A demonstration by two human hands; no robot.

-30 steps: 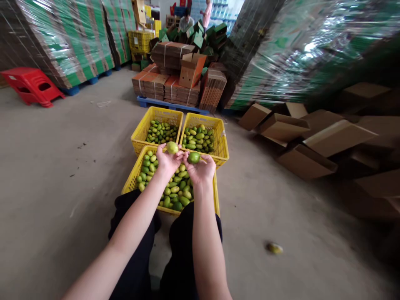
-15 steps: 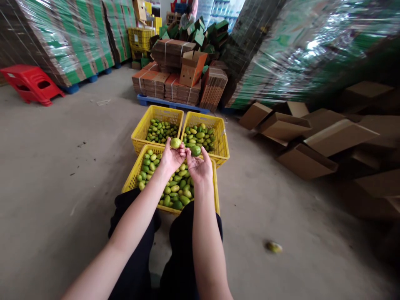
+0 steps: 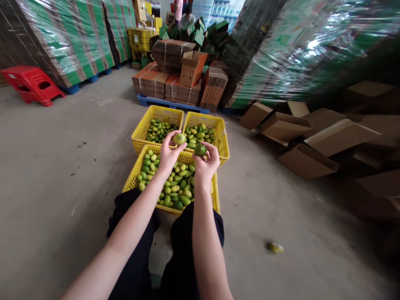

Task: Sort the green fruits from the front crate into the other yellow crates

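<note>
My left hand (image 3: 170, 152) is closed around a smooth, oval yellow-green fruit (image 3: 179, 138), which looks like a small mango. A darker green fruit (image 3: 200, 149) of the same shape is between the thumb and fingers of my right hand (image 3: 206, 164). Both hands are raised side by side over the near yellow crate (image 3: 130, 177), which holds many such green fruits (image 3: 175, 188). Behind it stand a left yellow crate (image 3: 139, 130) and a right yellow crate (image 3: 221, 141), each with more fruit. My forearms cover part of the near crate.
One browned fruit (image 3: 275, 246) lies on the floor at right. Cardboard boxes (image 3: 308, 156) are heaped on that side. Beyond the crates, flattened cartons (image 3: 153, 83) sit on a blue pallet (image 3: 171, 102). A red stool (image 3: 36, 85) is at left; people (image 3: 187, 18) are far back.
Both hands have lifted slightly and shifted right with their fruits. The fingers have curled further round them, turning the fruits. A person in the background has moved; the crates are still.
</note>
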